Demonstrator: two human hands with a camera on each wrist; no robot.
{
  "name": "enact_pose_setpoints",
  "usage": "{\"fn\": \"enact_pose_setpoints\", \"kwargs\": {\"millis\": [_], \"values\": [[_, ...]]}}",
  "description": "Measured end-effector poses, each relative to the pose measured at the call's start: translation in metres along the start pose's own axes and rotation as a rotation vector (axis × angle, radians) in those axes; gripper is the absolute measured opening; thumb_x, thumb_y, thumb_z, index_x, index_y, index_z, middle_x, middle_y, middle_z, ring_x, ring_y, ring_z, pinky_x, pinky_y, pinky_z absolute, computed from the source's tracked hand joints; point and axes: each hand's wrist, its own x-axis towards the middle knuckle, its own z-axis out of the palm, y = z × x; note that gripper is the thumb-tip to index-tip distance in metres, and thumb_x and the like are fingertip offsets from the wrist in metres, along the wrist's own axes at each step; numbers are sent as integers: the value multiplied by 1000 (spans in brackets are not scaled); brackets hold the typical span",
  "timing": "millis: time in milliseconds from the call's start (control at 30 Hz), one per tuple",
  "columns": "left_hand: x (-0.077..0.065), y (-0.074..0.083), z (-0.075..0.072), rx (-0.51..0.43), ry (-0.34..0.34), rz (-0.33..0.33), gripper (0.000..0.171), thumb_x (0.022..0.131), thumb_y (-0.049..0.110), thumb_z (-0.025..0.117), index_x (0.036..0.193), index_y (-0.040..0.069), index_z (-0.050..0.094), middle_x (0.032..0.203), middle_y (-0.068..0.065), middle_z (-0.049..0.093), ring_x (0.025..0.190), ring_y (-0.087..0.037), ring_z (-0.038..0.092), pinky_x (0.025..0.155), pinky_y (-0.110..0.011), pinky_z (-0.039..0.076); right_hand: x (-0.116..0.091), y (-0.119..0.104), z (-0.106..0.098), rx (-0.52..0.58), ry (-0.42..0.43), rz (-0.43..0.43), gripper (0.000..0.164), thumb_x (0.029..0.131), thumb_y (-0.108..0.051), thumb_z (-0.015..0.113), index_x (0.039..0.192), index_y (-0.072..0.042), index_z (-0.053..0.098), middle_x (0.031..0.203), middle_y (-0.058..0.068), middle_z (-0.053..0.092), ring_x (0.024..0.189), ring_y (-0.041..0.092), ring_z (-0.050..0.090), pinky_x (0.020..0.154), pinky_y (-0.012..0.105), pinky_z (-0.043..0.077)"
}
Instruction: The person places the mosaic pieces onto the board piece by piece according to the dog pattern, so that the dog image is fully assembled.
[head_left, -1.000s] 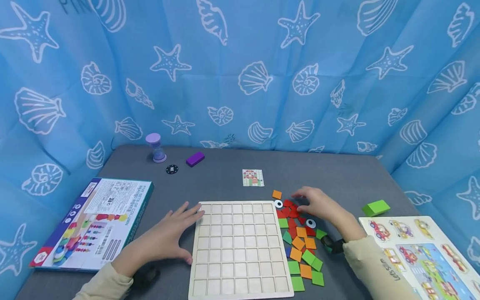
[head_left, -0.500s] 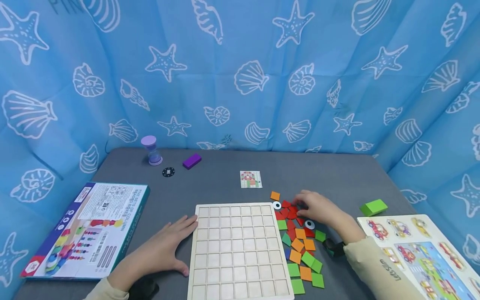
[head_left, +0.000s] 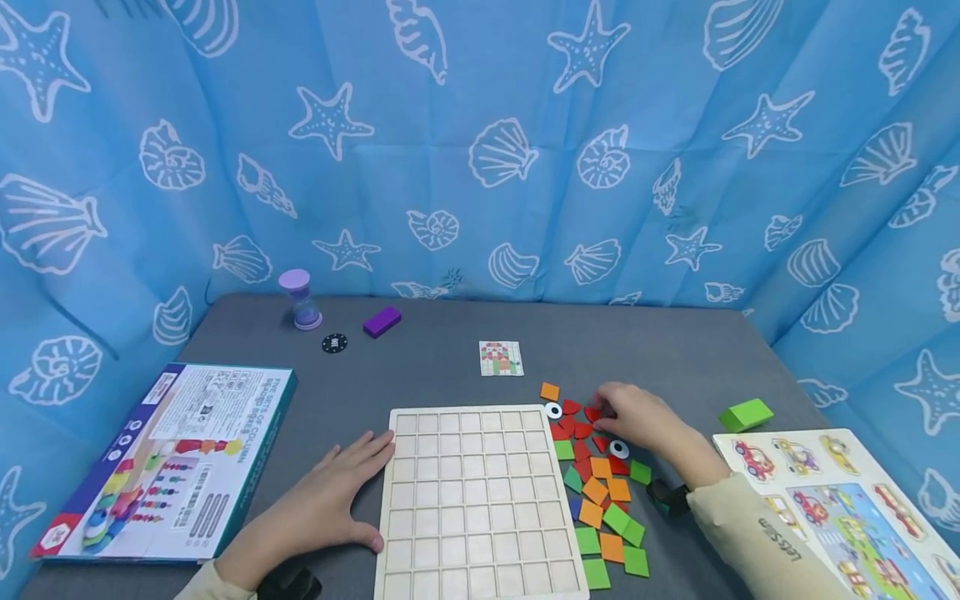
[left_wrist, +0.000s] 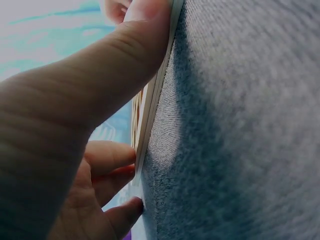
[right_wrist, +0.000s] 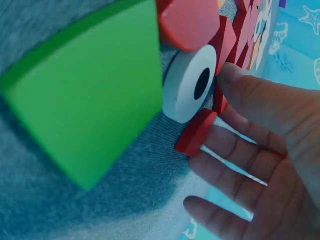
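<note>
A light wooden grid board [head_left: 480, 483] lies on the table in the head view. My left hand [head_left: 337, 500] rests at its left edge, fingers spread, thumb touching the side; the left wrist view shows the thumb [left_wrist: 125, 50] along the board's rim. At the top of the tile pile my right hand [head_left: 637, 417] holds a small red tile [head_left: 592, 413] at its fingertips. In the right wrist view a red tile [right_wrist: 197, 134] leans against the fingers, beside a white disc with a black centre [right_wrist: 187, 85]. The thumb partly hides the grip.
Orange tiles [head_left: 600, 468] and green tiles [head_left: 636, 561] lie right of the board. A picture card [head_left: 501, 358] is beyond it. A boxed toy [head_left: 172, 458], a sand timer [head_left: 300, 300] and a purple block [head_left: 382, 322] are left; a green block [head_left: 746, 415] and puzzle board [head_left: 840, 500] are right.
The right hand has shifted slightly right, and a red tile at its fingertips now stands apart from the other red ones. The left hand stays by the board. The head view has moved a little.
</note>
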Motion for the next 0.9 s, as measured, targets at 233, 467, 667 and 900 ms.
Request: {"fn": "enact_pose_setpoints", "kwargs": {"millis": [233,467,667,900], "values": [[1,0,-1,12,24,12,113,49,72,62,141,15,27,148,4,17,135,-25,14,100,-60,16,1,5,-1,6,-18,-47,24,76,-18,70,97,-13,60,83,-1,54,74,14,50,64,32,47],[0,-1,0,24,33,8,114,49,72,61,141,15,28,148,3,18,135,-25,15,101,-59,17,3,9,2,-47,39,-147,25,75,-9,69,99,-15,64,91,-1,58,79,14,54,72,37,50],[0,-3,0,26,42,10,114,48,73,60,141,15,28,148,4,18,135,-24,15,101,-59,17,6,9,-1,-96,49,-82,20,74,-23,72,91,-16,64,84,-4,57,73,12,52,68,34,50],[0,-3,1,14,52,15,117,47,73,62,141,13,27,148,3,19,135,-25,16,100,-60,17,11,-26,-12,-86,144,-135,21,73,-29,72,87,-15,63,82,-2,57,70,11,52,62,29,49]]}}
